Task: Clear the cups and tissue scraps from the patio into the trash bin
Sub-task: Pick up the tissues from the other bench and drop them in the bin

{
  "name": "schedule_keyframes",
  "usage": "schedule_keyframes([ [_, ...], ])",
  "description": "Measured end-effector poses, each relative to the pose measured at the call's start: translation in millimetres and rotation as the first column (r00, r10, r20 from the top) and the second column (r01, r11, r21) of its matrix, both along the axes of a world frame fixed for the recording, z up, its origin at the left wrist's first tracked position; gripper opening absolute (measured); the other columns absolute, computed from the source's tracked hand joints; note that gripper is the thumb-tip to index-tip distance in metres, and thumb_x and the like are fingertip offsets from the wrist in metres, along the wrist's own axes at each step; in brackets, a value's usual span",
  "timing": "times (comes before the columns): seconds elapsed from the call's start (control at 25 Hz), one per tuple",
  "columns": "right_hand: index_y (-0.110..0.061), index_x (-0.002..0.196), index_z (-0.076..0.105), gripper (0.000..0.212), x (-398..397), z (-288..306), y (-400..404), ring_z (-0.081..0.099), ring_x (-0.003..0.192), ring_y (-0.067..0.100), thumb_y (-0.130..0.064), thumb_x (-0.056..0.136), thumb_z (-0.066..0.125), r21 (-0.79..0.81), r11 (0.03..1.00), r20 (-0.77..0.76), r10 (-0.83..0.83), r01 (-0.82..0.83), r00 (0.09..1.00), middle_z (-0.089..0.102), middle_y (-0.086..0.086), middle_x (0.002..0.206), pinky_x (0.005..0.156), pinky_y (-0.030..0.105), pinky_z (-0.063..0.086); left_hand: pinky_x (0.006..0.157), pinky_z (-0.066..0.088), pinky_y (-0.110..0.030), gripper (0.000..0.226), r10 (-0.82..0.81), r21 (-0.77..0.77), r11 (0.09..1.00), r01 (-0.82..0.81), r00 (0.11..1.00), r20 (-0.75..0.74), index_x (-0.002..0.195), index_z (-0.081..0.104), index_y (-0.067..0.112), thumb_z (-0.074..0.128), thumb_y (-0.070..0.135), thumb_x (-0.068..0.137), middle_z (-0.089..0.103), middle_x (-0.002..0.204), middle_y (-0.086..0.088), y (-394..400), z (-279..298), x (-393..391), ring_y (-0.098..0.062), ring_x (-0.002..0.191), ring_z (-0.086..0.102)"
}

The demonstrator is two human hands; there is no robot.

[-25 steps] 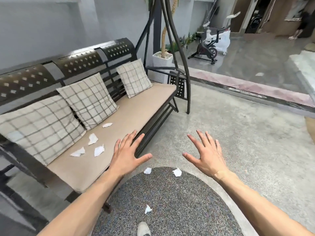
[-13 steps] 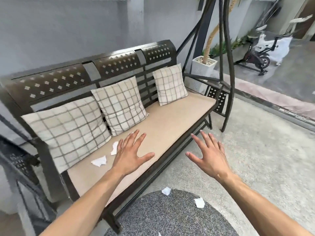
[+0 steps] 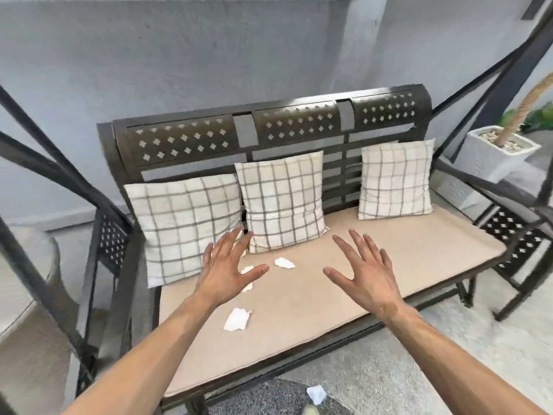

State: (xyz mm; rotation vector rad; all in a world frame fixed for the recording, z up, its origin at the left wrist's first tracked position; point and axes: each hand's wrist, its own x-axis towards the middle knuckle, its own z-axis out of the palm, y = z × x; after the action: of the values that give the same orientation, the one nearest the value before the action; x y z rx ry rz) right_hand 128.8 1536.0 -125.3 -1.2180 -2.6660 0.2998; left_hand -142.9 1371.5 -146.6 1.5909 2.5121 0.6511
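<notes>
White tissue scraps lie on the swing bench's tan seat cushion (image 3: 389,253): one (image 3: 237,319) near the front left, one (image 3: 284,262) before the middle pillow, and one (image 3: 247,269) partly hidden under my left hand. Another scrap (image 3: 316,393) lies on the grey rug at the bottom edge. My left hand (image 3: 227,268) hovers over the seat with fingers spread, holding nothing. My right hand (image 3: 363,272) is spread the same way, above bare cushion right of the scraps. No cup or trash bin is in view.
Three checked pillows (image 3: 281,202) lean on the dark metal backrest (image 3: 269,130). Slanted swing frame bars (image 3: 59,181) stand at both sides. A white planter (image 3: 496,151) sits at the right, a round table edge (image 3: 27,280) at the left. A grey wall is behind.
The view has turned left to face the bench squarely. Both spread hands now hang over the seat cushion, the left one above the scraps. Nothing was picked up.
</notes>
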Motion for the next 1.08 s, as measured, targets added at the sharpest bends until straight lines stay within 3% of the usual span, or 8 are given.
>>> schedule_keyframes([
  [0.2, -0.049, 0.146, 0.010, 0.078, -40, -8, 60, -0.002, 0.149, 0.019, -0.085, 0.077, 0.021, -0.064, 0.985, 0.018, 0.161, -0.160, 0.987, 0.005, -0.008, 0.162, 0.118, 0.050, 0.008, 0.119, 0.002, -0.046, 0.088, 0.190, -0.031, 0.981, -0.190, 0.982, 0.018, 0.148, 0.018, 0.044, 0.032, 0.088, 0.073, 0.009, 0.161, 0.012, 12, 1, -8, -0.012, 0.147, 0.006],
  [0.36, -0.049, 0.146, 0.015, 0.075, -76, -25, 73, -0.001, 0.148, 0.017, -0.081, 0.079, 0.028, -0.125, 0.958, 0.008, 0.259, -0.256, 0.966, 0.006, -0.009, 0.162, 0.119, 0.048, 0.008, 0.119, 0.004, -0.044, 0.091, 0.315, -0.065, 0.947, -0.315, 0.949, -0.018, 0.148, 0.020, 0.043, 0.024, 0.091, 0.071, 0.011, 0.161, 0.010, -3, -5, -18, -0.015, 0.147, 0.008],
  [0.6, -0.045, 0.147, 0.022, 0.071, -136, -48, 74, 0.007, 0.148, 0.021, -0.074, 0.084, 0.038, -0.155, 0.924, 0.018, 0.355, -0.348, 0.935, 0.012, -0.005, 0.161, 0.117, 0.050, 0.014, 0.118, 0.010, -0.050, 0.086, 0.432, -0.083, 0.899, -0.430, 0.902, 0.010, 0.147, 0.026, 0.041, 0.028, 0.087, 0.075, 0.017, 0.160, 0.005, -27, -31, -55, -0.017, 0.146, 0.015],
  [1.08, -0.038, 0.146, 0.031, 0.060, -223, -124, 73, 0.019, 0.144, 0.024, -0.055, 0.091, 0.048, -0.221, 0.946, 0.070, 0.258, -0.237, 0.964, 0.020, -0.001, 0.159, 0.110, 0.048, 0.028, 0.118, 0.007, -0.049, 0.079, 0.461, -0.234, 0.875, -0.424, 0.878, 0.132, 0.145, 0.025, 0.044, 0.029, 0.085, 0.077, 0.018, 0.159, 0.005, -11, -114, -156, -0.018, 0.144, 0.021],
])
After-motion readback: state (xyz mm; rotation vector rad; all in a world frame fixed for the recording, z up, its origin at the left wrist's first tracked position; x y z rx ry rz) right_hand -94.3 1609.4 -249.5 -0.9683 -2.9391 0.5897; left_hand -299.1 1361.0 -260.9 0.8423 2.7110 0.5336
